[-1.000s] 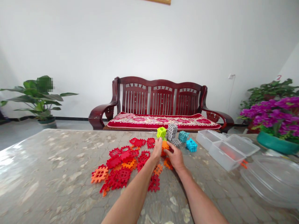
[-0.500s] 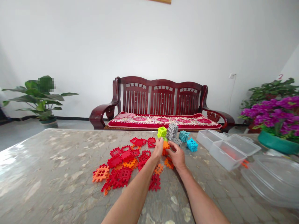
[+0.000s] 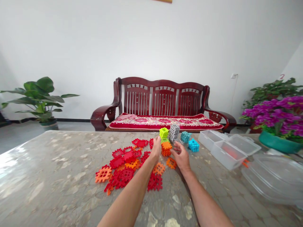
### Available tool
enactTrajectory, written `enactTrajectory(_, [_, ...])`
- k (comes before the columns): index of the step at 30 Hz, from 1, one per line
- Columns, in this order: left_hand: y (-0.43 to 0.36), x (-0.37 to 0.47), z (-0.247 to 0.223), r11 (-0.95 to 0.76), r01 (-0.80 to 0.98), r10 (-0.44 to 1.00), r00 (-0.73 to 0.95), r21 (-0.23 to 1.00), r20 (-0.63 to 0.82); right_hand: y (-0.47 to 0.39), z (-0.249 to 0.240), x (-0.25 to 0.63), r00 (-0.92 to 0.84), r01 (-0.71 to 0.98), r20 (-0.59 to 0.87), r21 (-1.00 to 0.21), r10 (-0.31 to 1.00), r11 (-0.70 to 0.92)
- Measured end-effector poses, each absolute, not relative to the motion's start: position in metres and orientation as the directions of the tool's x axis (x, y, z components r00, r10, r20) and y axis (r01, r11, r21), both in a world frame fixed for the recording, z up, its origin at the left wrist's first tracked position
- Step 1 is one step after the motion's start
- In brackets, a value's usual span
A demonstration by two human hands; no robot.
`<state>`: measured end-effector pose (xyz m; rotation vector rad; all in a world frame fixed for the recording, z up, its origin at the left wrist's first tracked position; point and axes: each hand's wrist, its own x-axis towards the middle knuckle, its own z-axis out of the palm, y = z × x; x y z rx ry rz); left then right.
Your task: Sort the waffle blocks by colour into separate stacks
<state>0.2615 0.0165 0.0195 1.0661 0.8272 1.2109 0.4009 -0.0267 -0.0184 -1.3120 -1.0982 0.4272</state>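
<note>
An orange block stack [image 3: 166, 148] stands on the table between my two hands. My left hand [image 3: 155, 149] is just left of it, fingers extended, holding nothing visible. On its right, my right hand [image 3: 181, 155] has thumb and fingers apart, with nothing between them. Behind the orange stack are a yellow-green stack [image 3: 163, 134] and a taller grey stack [image 3: 174, 133]. Two blue stacks [image 3: 194, 145] [image 3: 186, 136] sit to the right. Loose red pieces [image 3: 127, 156] are spread left of my arms, mixed with orange pieces [image 3: 103, 174]; another orange piece [image 3: 171, 163] lies near my right wrist.
Clear plastic boxes [image 3: 228, 154] stand open on the right, one with red pieces inside. Clear lids [image 3: 272, 179] lie nearer, beside purple flowers in a green pot [image 3: 279, 142]. Beyond the table [image 3: 71, 176] is a wooden bench [image 3: 164, 97].
Both hands have moved away from the orange stack, the left one to the left and the right one to the right. More of the stack now shows. The view has shifted slightly.
</note>
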Motion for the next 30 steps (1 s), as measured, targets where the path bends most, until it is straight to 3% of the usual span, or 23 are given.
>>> enactTrajectory(4, [0.014,0.207,0.04,-0.074,-0.217,0.997,-0.053,0.973,0.064,-0.037,-0.021,0.406,0.494,0.353,0.35,-0.917,0.796,0.184])
enactTrajectory(9, [0.011,0.103,0.046,-0.181,0.063,0.908,-0.371,0.981,0.192,-0.056,-0.022,0.408,0.425,0.411,0.337,-0.899,0.84,0.152])
enactTrajectory(13, [0.008,0.028,0.021,-0.087,0.255,0.821,-0.53,0.963,0.214,-0.082,-0.02,0.405,0.269,0.65,0.388,-0.749,0.881,0.131])
enactTrajectory(16, [0.002,-0.001,0.0,0.057,0.34,0.814,-0.561,0.939,0.154,-0.095,-0.014,0.399,0.194,0.813,0.394,-0.577,0.898,0.078])
enactTrajectory(22, [-0.008,-0.001,-0.008,0.06,0.558,0.851,-0.462,0.828,0.25,-0.1,-0.002,0.388,0.15,0.94,0.371,-0.341,0.916,-0.015])
enactTrajectory(30, [-0.007,-0.002,-0.001,0.089,0.633,0.88,-0.412,0.769,0.237,-0.105,0.012,0.388,0.144,0.973,0.233,-0.21,0.962,-0.094])
